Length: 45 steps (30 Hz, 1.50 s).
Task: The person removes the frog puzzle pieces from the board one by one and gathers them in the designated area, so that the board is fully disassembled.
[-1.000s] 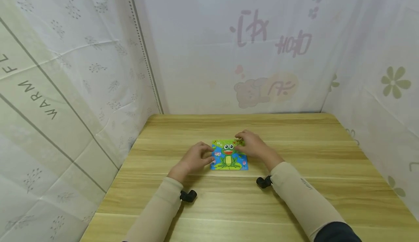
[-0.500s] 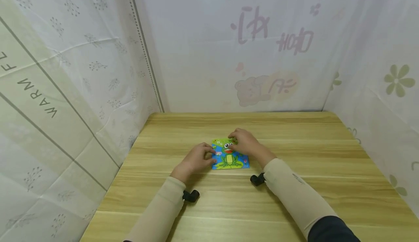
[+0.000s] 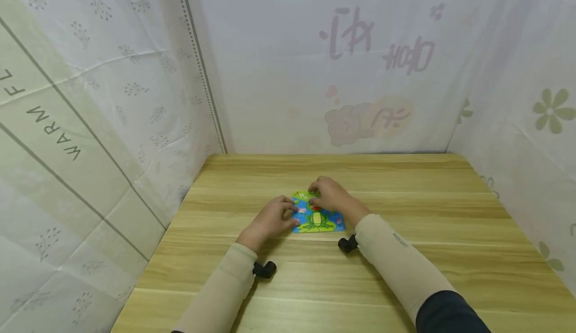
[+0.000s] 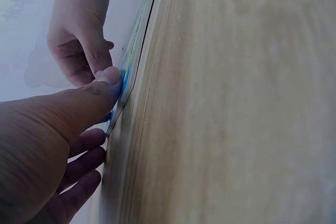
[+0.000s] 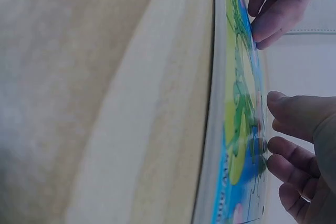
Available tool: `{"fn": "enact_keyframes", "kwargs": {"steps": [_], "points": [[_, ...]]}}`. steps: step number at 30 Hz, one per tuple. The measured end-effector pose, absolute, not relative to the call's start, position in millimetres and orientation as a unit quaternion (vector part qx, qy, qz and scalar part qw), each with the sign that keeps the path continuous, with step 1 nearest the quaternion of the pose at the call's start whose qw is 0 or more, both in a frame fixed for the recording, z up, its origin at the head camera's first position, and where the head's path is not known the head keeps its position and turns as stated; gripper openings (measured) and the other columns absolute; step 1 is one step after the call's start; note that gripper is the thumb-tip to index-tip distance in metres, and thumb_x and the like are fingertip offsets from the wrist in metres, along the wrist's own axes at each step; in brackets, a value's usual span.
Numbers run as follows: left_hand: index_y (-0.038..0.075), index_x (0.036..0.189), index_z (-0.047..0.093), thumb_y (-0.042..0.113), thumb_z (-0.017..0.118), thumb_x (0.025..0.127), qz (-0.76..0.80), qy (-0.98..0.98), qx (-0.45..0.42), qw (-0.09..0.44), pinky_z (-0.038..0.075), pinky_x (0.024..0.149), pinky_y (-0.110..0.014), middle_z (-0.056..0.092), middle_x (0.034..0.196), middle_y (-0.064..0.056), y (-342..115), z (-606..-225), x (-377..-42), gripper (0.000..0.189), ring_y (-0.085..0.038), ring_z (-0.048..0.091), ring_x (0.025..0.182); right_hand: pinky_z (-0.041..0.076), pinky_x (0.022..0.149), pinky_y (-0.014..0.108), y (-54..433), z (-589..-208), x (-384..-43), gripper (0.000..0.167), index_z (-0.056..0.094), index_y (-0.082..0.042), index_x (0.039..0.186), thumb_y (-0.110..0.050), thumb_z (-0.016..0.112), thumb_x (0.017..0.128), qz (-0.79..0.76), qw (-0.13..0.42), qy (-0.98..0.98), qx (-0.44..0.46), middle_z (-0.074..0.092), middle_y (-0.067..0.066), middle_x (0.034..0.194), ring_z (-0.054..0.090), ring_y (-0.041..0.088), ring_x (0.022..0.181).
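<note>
A square frog puzzle (image 3: 318, 220), green and blue with a pale thick edge, lies flat on the wooden table. Dark curved lines like seams run over its face in the right wrist view. My left hand (image 3: 270, 220) rests at the puzzle's left side, thumb (image 4: 108, 75) and fingertips touching its border with the fingers loosely bent. Over the upper middle of the puzzle is my right hand (image 3: 331, 196), covering part of the frog's head. In the right wrist view its bent fingers (image 5: 294, 158) are close to the face; contact cannot be told. No piece shows between them.
The wooden table (image 3: 405, 188) stretches around the puzzle. Patterned cloth hangs behind it (image 3: 279, 73) and along both sides. A small black wrist camera (image 3: 265, 270) juts from the left sleeve, another (image 3: 347, 244) from the right one.
My right hand has moved left across the puzzle, from its upper right corner to over the frog's face. My left hand stays at the left edge; the head view has shifted slightly.
</note>
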<state>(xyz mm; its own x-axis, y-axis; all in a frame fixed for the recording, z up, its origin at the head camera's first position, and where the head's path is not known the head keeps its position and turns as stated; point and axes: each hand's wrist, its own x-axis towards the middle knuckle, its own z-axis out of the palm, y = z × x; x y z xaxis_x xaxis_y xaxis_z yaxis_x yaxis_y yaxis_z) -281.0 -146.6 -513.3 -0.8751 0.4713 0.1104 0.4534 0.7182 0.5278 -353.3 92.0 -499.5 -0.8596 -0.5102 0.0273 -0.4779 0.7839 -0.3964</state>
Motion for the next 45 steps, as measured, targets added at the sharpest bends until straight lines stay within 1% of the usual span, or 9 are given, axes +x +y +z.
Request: {"fn": "enact_keyframes", "kwargs": {"steps": [6, 11, 13, 19, 27, 34, 40, 45], "points": [[0.013, 0.126, 0.074, 0.034, 0.081, 0.095, 0.262, 0.931, 0.254, 0.010, 0.049, 0.110, -0.043, 0.060, 0.132, -0.001, -146.2, -516.1, -282.8, 0.038, -0.027, 0.058, 0.127, 0.055, 0.094, 0.039, 91.1, -499.0, -357.2, 0.034, 0.075, -0.013, 0.124, -0.031, 0.080, 0.096, -0.208, 0.062, 0.940, -0.263, 0.061, 0.001, 0.115, 0.059, 0.021, 0.105], [0.014, 0.129, 0.073, 0.035, 0.080, 0.096, 0.248, 0.935, 0.253, 0.015, 0.048, 0.111, -0.041, 0.059, 0.133, 0.000, -145.3, -518.2, -284.4, 0.039, -0.025, 0.056, 0.128, 0.054, 0.097, 0.040, 89.5, -498.3, -360.0, 0.031, 0.075, -0.013, 0.122, -0.030, 0.080, 0.096, -0.202, 0.070, 0.939, -0.270, 0.060, 0.002, 0.115, 0.059, 0.022, 0.106], [0.014, 0.130, 0.073, 0.035, 0.079, 0.097, 0.244, 0.936, 0.253, 0.016, 0.048, 0.112, -0.042, 0.059, 0.134, -0.001, -145.2, -518.2, -284.1, 0.040, -0.026, 0.056, 0.129, 0.054, 0.099, 0.041, 88.5, -498.7, -361.6, 0.030, 0.075, -0.015, 0.121, -0.030, 0.080, 0.096, -0.200, 0.072, 0.939, -0.269, 0.060, 0.002, 0.114, 0.059, 0.022, 0.107], [0.014, 0.133, 0.071, 0.035, 0.077, 0.098, 0.238, 0.936, 0.257, 0.018, 0.048, 0.112, -0.044, 0.057, 0.137, -0.004, -145.3, -517.7, -282.9, 0.042, -0.028, 0.055, 0.130, 0.055, 0.099, 0.042, 86.8, -497.8, -364.7, 0.025, 0.075, -0.015, 0.116, -0.026, 0.081, 0.095, -0.220, 0.088, 0.934, -0.267, 0.063, 0.002, 0.113, 0.062, 0.024, 0.108], [0.013, 0.135, 0.070, 0.034, 0.076, 0.099, 0.237, 0.936, 0.260, 0.021, 0.047, 0.113, -0.044, 0.055, 0.140, -0.005, -145.5, -516.1, -281.0, 0.042, -0.028, 0.053, 0.132, 0.055, 0.100, 0.042, 85.4, -495.3, -367.0, 0.025, 0.076, -0.014, 0.116, -0.023, 0.082, 0.094, -0.241, 0.112, 0.931, -0.249, 0.067, 0.001, 0.115, 0.065, 0.023, 0.110], [0.014, 0.136, 0.070, 0.036, 0.075, 0.099, 0.228, 0.939, 0.256, 0.024, 0.047, 0.113, -0.042, 0.055, 0.140, -0.003, -145.3, -515.1, -280.9, 0.044, -0.025, 0.053, 0.133, 0.055, 0.101, 0.043, 83.2, -494.3, -367.6, 0.024, 0.076, -0.015, 0.116, -0.022, 0.083, 0.093, -0.255, 0.123, 0.931, -0.230, 0.072, 0.000, 0.116, 0.066, 0.023, 0.111], [0.012, 0.135, 0.071, 0.033, 0.077, 0.098, 0.230, 0.937, 0.263, 0.019, 0.048, 0.111, -0.044, 0.056, 0.139, -0.005, -144.6, -513.0, -279.5, 0.043, -0.028, 0.054, 0.131, 0.056, 0.098, 0.044, 82.2, -494.4, -368.3, 0.024, 0.076, -0.015, 0.116, -0.022, 0.083, 0.093, -0.259, 0.131, 0.932, -0.218, 0.070, 0.001, 0.114, 0.065, 0.023, 0.108], [0.012, 0.135, 0.070, 0.032, 0.076, 0.099, 0.233, 0.937, 0.260, 0.022, 0.047, 0.112, -0.044, 0.056, 0.139, -0.005, -143.1, -512.2, -278.2, 0.042, -0.029, 0.054, 0.131, 0.055, 0.097, 0.043, 82.0, -495.2, -368.3, 0.025, 0.074, -0.015, 0.116, -0.022, 0.082, 0.094, -0.258, 0.140, 0.932, -0.214, 0.067, 0.002, 0.114, 0.063, 0.023, 0.107]]}}
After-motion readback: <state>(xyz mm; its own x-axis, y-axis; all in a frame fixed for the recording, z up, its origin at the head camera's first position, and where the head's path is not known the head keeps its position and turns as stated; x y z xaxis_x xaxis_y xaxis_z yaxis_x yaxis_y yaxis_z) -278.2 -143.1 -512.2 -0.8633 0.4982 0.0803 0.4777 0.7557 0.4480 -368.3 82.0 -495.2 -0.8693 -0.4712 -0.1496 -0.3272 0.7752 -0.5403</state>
